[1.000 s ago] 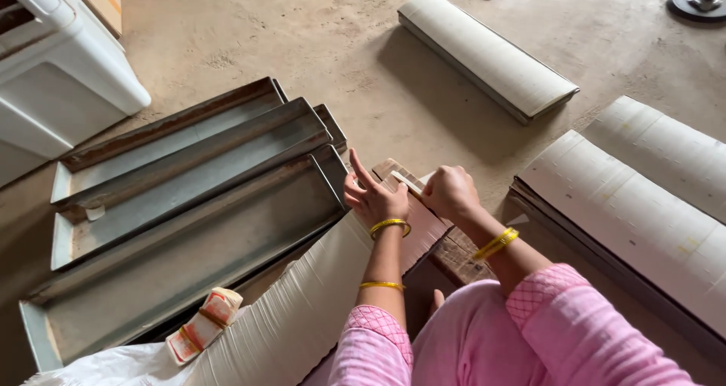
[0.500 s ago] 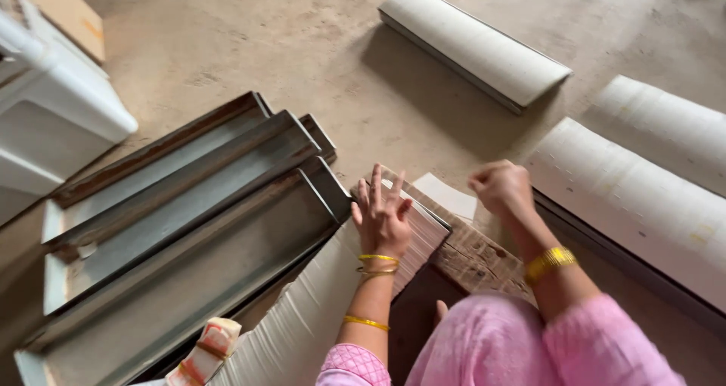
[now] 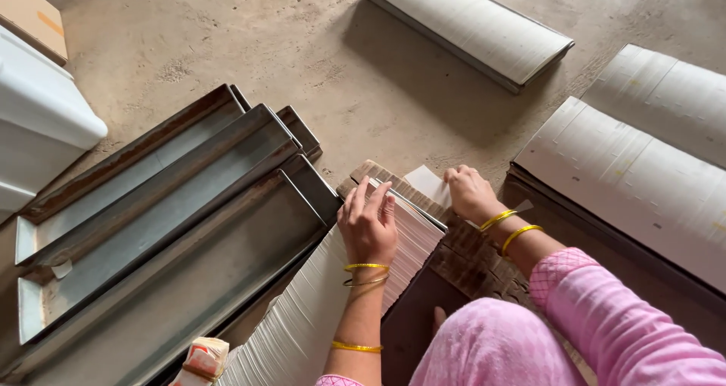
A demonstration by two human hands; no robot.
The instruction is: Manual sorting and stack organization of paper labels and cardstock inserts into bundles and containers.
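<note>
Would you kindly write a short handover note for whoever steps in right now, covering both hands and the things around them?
Left hand: flat, fingers spread, on the end of the long white paper stack.
Right hand: fingers curled at a loose white sheet on the corrugated cardboard; whether it grips the sheet cannot be told.
Metal trays lie left of the stack; three more curved white stacks lie ahead and to the right.
Done and left: the pictures do not settle either.

Right hand (image 3: 470, 193): fingertips tucked under a white sheet (image 3: 428, 183), grip can't be read. White paper stack (image 3: 318, 310) runs off bottom edge. Small red-white packet (image 3: 203, 359) cut off too, contents too blurry.
</note>
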